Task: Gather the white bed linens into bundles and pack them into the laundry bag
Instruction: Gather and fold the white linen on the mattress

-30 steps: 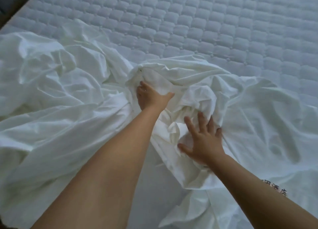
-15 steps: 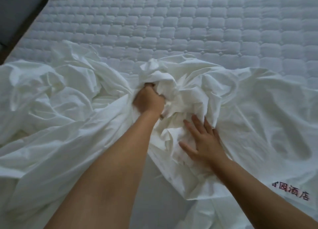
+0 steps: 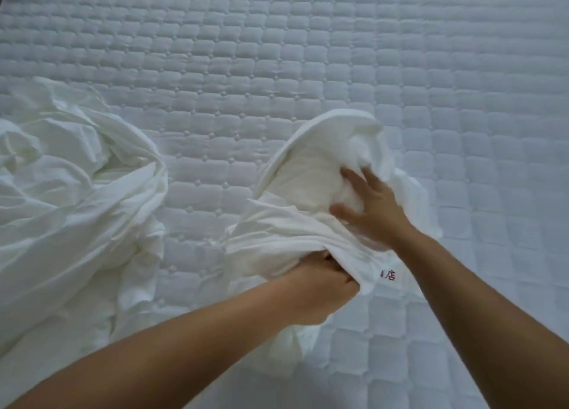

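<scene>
On the quilted white mattress [image 3: 277, 54], the left hand [image 3: 320, 282] had its grip clenched on the lower fold of the crumpled white sheet bundle [image 3: 308, 174]. The right hand [image 3: 372, 211] pressed the bundle, grip wide. A rumpled white linen heap [image 3: 70, 193] lay apart, leftward.

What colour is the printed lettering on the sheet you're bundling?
The lettering is dark red, on the white sheet beside the left hand; head view.

Two white linen heaps [image 3: 308, 174] [image 3: 70, 193], two hands [image 3: 320, 282] [image 3: 372, 211], one quilted mattress [image 3: 277, 54].
</scene>
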